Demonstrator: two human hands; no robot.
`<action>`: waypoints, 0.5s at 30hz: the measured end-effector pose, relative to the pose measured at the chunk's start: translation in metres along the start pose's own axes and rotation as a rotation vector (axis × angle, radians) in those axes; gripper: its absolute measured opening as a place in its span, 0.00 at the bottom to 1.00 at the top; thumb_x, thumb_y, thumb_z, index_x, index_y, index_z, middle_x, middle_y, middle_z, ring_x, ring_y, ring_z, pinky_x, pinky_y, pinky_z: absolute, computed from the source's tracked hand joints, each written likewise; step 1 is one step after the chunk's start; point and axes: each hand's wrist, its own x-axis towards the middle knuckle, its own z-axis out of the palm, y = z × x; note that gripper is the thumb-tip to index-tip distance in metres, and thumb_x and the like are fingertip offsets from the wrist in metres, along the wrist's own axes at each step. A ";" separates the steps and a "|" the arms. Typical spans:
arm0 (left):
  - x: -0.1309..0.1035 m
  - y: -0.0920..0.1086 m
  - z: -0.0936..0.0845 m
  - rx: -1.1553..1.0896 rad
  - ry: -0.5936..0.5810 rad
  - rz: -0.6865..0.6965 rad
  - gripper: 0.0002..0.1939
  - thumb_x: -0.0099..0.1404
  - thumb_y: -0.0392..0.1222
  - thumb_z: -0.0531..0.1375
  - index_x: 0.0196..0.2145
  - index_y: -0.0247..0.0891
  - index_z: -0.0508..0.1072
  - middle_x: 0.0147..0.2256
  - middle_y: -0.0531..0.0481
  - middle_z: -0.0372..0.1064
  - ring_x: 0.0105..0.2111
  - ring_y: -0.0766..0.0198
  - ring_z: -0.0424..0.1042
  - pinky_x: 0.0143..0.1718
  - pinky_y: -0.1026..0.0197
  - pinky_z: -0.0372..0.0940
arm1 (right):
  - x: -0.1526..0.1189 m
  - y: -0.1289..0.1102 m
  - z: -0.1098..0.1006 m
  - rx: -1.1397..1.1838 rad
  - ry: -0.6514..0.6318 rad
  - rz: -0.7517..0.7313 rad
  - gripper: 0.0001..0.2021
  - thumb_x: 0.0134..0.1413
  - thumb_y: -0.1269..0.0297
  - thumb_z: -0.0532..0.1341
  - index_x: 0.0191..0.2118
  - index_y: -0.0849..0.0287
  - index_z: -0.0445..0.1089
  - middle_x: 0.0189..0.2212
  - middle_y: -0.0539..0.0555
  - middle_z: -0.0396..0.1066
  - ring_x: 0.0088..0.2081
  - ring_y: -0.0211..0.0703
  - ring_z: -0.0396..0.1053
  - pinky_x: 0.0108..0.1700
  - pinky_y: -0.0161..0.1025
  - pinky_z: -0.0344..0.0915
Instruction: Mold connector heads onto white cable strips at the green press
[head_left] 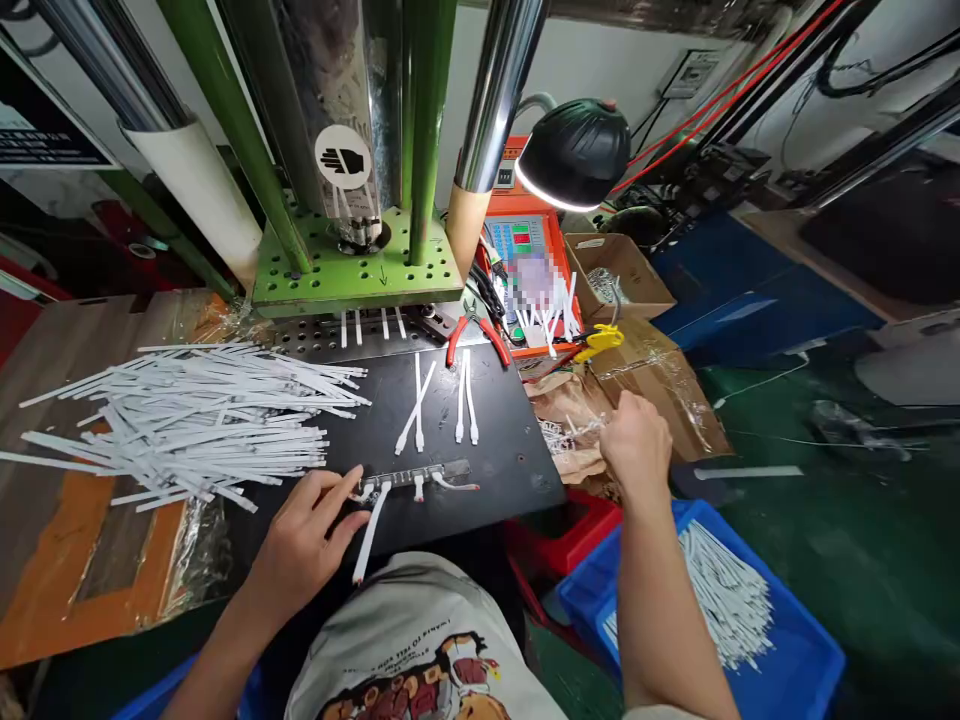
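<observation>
On the black work plate, a narrow clear strip (pixel 405 478) lies with several short white cables sticking out toward me. My left hand (pixel 315 530) is closed at its left end, thumb and index finger around it, right beside a hanging white cable (pixel 373 532). Off the plate's right edge, my right hand (pixel 637 440) is closed above a brown paper bag (pixel 559 400) with small whitish parts inside. A thin pale piece shows by its fingers; what it holds is hidden. Two pairs of white cables (pixel 466 398) lie behind the strip.
A large pile of white cables (pixel 217 415) covers the left side. Behind stands a green press plate (pixel 360 280). Red-handled pliers (pixel 476 335), yellow-handled cutters (pixel 600 342) and a black lamp (pixel 581 150) are near. A blue bin (pixel 795 610) holds white cables at lower right.
</observation>
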 end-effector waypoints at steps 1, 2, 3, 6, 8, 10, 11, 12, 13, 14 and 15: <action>0.002 0.003 0.000 -0.057 0.018 0.030 0.24 0.69 0.32 0.56 0.61 0.41 0.64 0.39 0.47 0.66 0.38 0.65 0.70 0.40 0.64 0.68 | -0.012 -0.007 -0.002 0.072 0.000 -0.099 0.18 0.59 0.67 0.52 0.49 0.68 0.73 0.45 0.71 0.72 0.45 0.60 0.71 0.47 0.54 0.65; 0.004 0.005 0.002 -0.124 0.030 0.056 0.25 0.69 0.30 0.56 0.62 0.43 0.64 0.40 0.47 0.66 0.37 0.67 0.71 0.39 0.66 0.68 | -0.026 -0.019 -0.004 0.203 -0.024 -0.230 0.16 0.61 0.66 0.53 0.49 0.64 0.73 0.45 0.67 0.73 0.45 0.56 0.71 0.48 0.52 0.66; 0.007 0.006 0.003 -0.195 0.032 0.076 0.25 0.69 0.29 0.56 0.61 0.45 0.65 0.40 0.48 0.67 0.37 0.68 0.71 0.37 0.67 0.68 | -0.040 -0.035 -0.005 0.366 -0.087 -0.382 0.15 0.63 0.64 0.54 0.49 0.60 0.74 0.45 0.63 0.73 0.45 0.52 0.71 0.49 0.48 0.67; 0.014 0.008 0.008 -0.364 0.018 0.070 0.21 0.68 0.29 0.56 0.55 0.46 0.72 0.36 0.50 0.68 0.34 0.69 0.71 0.33 0.68 0.68 | -0.084 -0.092 -0.004 0.839 -0.350 -0.785 0.13 0.64 0.61 0.59 0.52 0.52 0.73 0.43 0.56 0.73 0.42 0.42 0.72 0.45 0.39 0.69; 0.019 0.010 0.009 -0.423 0.018 0.015 0.15 0.68 0.31 0.58 0.48 0.44 0.77 0.33 0.51 0.69 0.31 0.69 0.70 0.31 0.68 0.67 | -0.105 -0.124 -0.002 1.017 -0.391 -0.887 0.12 0.64 0.63 0.59 0.51 0.52 0.74 0.41 0.55 0.72 0.39 0.39 0.71 0.40 0.36 0.69; 0.024 0.014 0.007 -0.445 0.047 -0.105 0.08 0.68 0.36 0.59 0.41 0.41 0.80 0.30 0.51 0.69 0.29 0.69 0.69 0.30 0.67 0.65 | -0.114 -0.144 -0.002 1.115 -0.378 -0.844 0.10 0.64 0.64 0.58 0.45 0.53 0.76 0.35 0.54 0.72 0.35 0.38 0.70 0.36 0.34 0.67; 0.029 0.016 0.006 -0.451 0.068 -0.195 0.08 0.68 0.40 0.60 0.37 0.40 0.80 0.28 0.51 0.70 0.28 0.69 0.68 0.29 0.66 0.63 | -0.114 -0.150 -0.003 1.147 -0.393 -0.778 0.09 0.64 0.65 0.58 0.41 0.55 0.77 0.32 0.53 0.72 0.33 0.37 0.70 0.35 0.34 0.66; 0.034 0.017 0.005 -0.471 0.081 -0.302 0.10 0.67 0.43 0.61 0.33 0.38 0.80 0.27 0.50 0.69 0.27 0.69 0.67 0.28 0.65 0.62 | -0.111 -0.154 -0.004 1.170 -0.435 -0.689 0.10 0.63 0.63 0.59 0.36 0.57 0.77 0.29 0.52 0.72 0.31 0.37 0.69 0.33 0.34 0.65; 0.041 0.017 0.004 -0.511 0.072 -0.419 0.12 0.66 0.46 0.61 0.30 0.36 0.79 0.26 0.50 0.69 0.25 0.69 0.66 0.27 0.65 0.60 | -0.106 -0.156 -0.005 1.189 -0.497 -0.583 0.11 0.62 0.61 0.60 0.32 0.58 0.76 0.27 0.52 0.71 0.28 0.37 0.67 0.30 0.33 0.64; 0.048 0.016 0.003 -0.577 0.037 -0.539 0.15 0.65 0.49 0.62 0.28 0.35 0.79 0.25 0.51 0.68 0.24 0.69 0.64 0.25 0.65 0.58 | -0.099 -0.157 -0.006 1.204 -0.566 -0.471 0.14 0.61 0.58 0.61 0.28 0.60 0.74 0.23 0.51 0.69 0.26 0.37 0.65 0.28 0.33 0.62; 0.056 0.014 0.004 -0.662 -0.015 -0.646 0.17 0.63 0.51 0.62 0.27 0.34 0.78 0.23 0.52 0.66 0.22 0.70 0.61 0.24 0.65 0.55 | -0.092 -0.159 -0.006 1.215 -0.636 -0.364 0.17 0.59 0.55 0.62 0.24 0.60 0.72 0.21 0.50 0.67 0.23 0.36 0.62 0.25 0.33 0.59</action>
